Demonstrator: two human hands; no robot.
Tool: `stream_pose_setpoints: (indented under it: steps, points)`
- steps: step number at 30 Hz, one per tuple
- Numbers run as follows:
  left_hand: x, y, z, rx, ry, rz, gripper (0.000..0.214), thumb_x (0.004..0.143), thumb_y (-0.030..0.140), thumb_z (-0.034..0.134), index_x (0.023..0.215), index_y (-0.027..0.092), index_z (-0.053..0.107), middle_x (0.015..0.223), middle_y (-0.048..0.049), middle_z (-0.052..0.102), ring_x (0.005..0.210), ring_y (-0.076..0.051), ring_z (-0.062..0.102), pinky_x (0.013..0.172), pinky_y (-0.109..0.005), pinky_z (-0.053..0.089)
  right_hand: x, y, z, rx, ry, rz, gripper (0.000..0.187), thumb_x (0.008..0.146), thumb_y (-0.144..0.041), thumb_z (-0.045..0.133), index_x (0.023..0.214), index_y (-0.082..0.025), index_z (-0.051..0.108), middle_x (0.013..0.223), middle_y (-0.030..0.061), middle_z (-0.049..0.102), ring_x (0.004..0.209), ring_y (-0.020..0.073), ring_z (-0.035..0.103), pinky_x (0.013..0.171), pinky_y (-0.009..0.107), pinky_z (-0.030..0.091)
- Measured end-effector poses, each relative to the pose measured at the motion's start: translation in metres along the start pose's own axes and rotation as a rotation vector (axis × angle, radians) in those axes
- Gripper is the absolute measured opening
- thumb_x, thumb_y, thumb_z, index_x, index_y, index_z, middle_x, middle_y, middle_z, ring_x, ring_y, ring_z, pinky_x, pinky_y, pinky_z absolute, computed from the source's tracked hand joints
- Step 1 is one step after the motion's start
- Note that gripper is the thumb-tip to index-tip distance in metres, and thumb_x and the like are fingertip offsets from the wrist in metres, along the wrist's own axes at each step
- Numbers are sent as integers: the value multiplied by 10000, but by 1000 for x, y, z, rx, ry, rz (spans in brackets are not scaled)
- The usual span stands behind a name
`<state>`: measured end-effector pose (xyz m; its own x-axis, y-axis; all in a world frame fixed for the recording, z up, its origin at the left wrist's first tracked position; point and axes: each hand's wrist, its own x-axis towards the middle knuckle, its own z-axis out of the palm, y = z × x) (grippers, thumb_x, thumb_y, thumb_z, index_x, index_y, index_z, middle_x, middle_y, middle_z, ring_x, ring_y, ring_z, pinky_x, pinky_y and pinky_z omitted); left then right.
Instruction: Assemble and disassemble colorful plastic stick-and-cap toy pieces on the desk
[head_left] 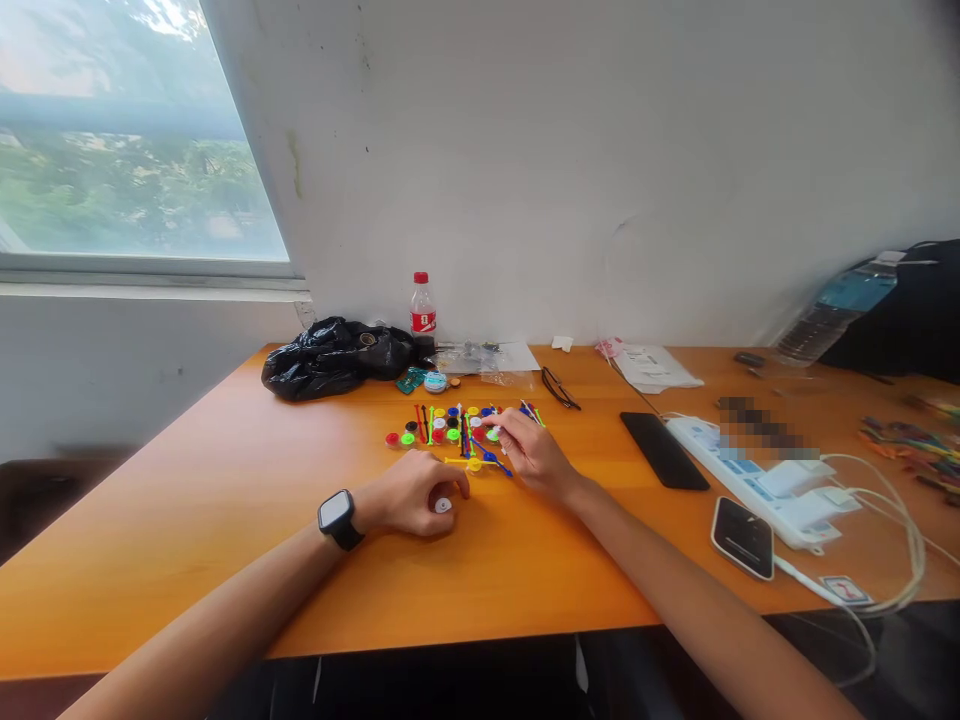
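My left hand (pixel 412 497), with a black smartwatch (pixel 339 518) on its wrist, rests on the table with curled fingers. A small white round disc (pixel 443 506) sits between its thumb and fingers. My right hand (pixel 531 452) reaches over a group of coloured discs and arrow-shaped sticks, its thumb and fingers drawn together; whatever is at the fingertips is too small to make out. Close by lie a green disc (pixel 407 439), a red disc (pixel 392 439) and a black disc (pixel 411 427). Between the hands are a yellow arrow piece (pixel 473 464) and a blue arrow piece (pixel 491 457).
Behind the pieces stand a black plastic bag (pixel 337 358) and a red-capped bottle (pixel 422 305). On the right lie a black phone (pixel 664 451), a white power strip (pixel 720 465) with cables, and another phone (pixel 742 538). A large water bottle (pixel 840 305) leans farther back.
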<state>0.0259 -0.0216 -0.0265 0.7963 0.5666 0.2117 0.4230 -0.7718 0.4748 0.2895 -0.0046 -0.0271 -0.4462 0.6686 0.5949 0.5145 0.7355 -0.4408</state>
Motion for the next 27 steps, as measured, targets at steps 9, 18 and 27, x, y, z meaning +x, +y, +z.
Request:
stream_pose_setpoints:
  steps: [9,18,27]
  points:
    - [-1,2,-1,6,323,-1,387,850,573,792,907,196,725,757,-1,702,623,-118,594,601,-248,399,-3,0,-1,-9,-29,5,404,1017,-220,558,1404,-265,666,1034,73,644,786,187,614,731,337,548]
    - [-1,3,4,-78,369,-1,379,928,520,727,1109,188,756,802,-19,720,606,-105,540,584,-231,413,-5,-7,11,28,-10,-67,398,995,-211,603,1386,-228,673,1018,77,669,830,198,638,784,348,571]
    - [6,2,11,-57,397,-39,224,1012,350,634,932,184,760,725,-3,731,579,-89,552,576,-216,416,-5,-12,14,55,-22,-49,319,1009,-238,600,1309,-226,708,974,71,673,763,185,619,720,337,545]
